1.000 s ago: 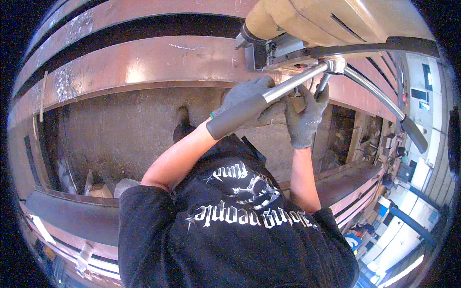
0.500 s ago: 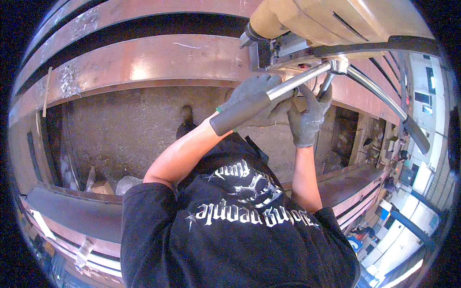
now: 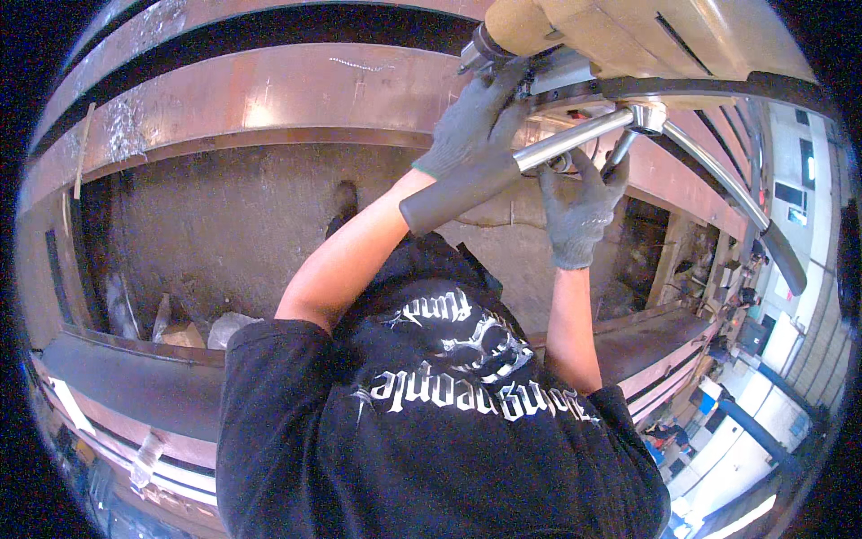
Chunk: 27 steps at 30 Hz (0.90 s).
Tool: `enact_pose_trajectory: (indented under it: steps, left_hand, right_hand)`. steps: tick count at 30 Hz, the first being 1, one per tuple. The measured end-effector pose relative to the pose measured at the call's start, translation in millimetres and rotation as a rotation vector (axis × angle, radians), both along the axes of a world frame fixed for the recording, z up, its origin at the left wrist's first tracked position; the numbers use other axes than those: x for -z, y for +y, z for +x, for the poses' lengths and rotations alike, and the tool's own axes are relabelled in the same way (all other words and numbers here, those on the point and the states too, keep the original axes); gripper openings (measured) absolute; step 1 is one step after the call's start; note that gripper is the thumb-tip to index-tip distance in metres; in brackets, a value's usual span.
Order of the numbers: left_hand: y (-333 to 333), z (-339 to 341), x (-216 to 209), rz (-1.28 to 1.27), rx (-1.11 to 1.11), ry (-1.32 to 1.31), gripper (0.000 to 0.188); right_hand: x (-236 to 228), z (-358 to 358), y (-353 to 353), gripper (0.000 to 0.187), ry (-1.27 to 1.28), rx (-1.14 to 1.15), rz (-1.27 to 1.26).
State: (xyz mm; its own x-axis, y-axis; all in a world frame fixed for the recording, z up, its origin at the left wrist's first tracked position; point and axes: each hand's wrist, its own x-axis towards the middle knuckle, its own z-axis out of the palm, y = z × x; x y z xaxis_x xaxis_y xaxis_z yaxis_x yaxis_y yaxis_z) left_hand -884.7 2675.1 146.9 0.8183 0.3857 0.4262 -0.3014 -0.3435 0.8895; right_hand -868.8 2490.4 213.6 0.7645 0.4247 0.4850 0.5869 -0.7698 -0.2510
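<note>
A yellow-tan power drill [image 3: 593, 40] with a metal hub and long spoke handles fills the upper right. My left hand [image 3: 476, 121], in a grey glove, reaches up to the drill's lower front edge. Its fingertips are hidden against the machine, so its grip cannot be made out. One black-sleeved feed handle [image 3: 462, 193] crosses in front of my left wrist. Below the hub [image 3: 646, 119], my gloved right hand [image 3: 579, 211] has thumb and fingers around a short metal spoke [image 3: 621, 148]. Another spoke handle [image 3: 727, 180] slants down to the right.
Brown steel beams [image 3: 269, 99] run across behind the drill. Another steel beam [image 3: 135, 377] lies along the near side. Between them is a concrete floor [image 3: 242, 216], with clear plastic [image 3: 232, 330] at its left. Workshop equipment and white walls show at far right.
My left hand has moved up from below the drill to its lower front edge. My right hand stays by the spoke. The drill and handles appear slightly shifted in view.
</note>
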Motion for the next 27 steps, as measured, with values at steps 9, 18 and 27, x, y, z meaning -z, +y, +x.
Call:
enact_pose_trajectory:
  steps: [9,18,27]
  left_hand:
    - [-10,56,-11,0.095,0.023,0.157,0.053]
    - [-15,40,14,0.168,-0.173,0.11,0.059]
    - [-18,49,30,0.324,-0.27,0.114,0.059]
  right_hand:
    - [9,5,-11,0.055,0.009,-0.014,-0.001]
    - [6,4,-8,0.044,0.025,-0.027,0.016]
    - [7,4,-9,0.047,0.074,0.001,0.04]
